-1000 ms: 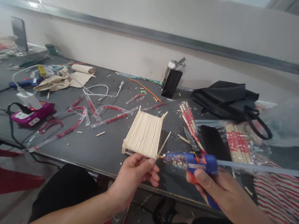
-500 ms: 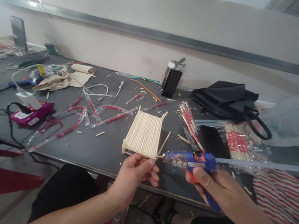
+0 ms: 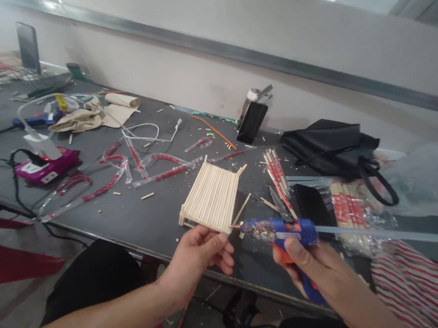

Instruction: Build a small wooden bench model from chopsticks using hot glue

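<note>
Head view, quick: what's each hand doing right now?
Left hand: closed on the near edge of the stick panel.
Right hand: closed around the blue glue gun.

The left hand (image 3: 202, 250) holds the near edge of a small frame of pale sticks (image 3: 211, 195) on the dark bench (image 3: 146, 224). The right hand (image 3: 315, 268) holds a blue glue gun (image 3: 274, 230), and its nozzle is at the near right corner of the frame.

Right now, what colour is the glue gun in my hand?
The glue gun is mostly blue, with an orange trigger, seen in the head view.
</note>
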The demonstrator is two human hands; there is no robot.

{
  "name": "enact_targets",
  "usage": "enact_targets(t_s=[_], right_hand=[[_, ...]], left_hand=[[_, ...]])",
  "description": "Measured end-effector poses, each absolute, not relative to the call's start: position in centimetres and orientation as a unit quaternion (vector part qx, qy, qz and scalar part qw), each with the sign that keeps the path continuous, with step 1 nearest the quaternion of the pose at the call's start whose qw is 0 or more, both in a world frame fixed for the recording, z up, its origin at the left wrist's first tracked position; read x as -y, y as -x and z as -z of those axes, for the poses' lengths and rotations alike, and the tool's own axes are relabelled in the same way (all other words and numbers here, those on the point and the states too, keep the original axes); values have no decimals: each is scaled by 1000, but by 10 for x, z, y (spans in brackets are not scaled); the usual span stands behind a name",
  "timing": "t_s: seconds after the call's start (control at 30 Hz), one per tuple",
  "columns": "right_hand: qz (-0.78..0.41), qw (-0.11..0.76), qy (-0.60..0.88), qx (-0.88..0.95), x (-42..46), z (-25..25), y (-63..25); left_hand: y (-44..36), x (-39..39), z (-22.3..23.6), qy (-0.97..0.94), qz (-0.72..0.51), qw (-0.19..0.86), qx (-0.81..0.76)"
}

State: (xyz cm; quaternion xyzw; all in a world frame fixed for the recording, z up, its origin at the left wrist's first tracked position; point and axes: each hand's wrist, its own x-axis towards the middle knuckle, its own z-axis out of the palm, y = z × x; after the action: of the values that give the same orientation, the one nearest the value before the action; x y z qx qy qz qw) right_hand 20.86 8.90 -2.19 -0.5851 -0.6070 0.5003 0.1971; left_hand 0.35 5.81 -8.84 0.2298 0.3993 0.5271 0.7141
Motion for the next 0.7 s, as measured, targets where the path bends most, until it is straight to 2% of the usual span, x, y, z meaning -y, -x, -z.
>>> enact_targets(t_s=[0.3, 0.7], right_hand=[[-549, 178, 584, 571, -95, 21, -211], [-544, 171, 590, 571, -93, 20, -210]], left_hand=[[-4, -58, 92, -232, -527, 712, -402], [-4, -59, 92, -226, -529, 709, -409]])
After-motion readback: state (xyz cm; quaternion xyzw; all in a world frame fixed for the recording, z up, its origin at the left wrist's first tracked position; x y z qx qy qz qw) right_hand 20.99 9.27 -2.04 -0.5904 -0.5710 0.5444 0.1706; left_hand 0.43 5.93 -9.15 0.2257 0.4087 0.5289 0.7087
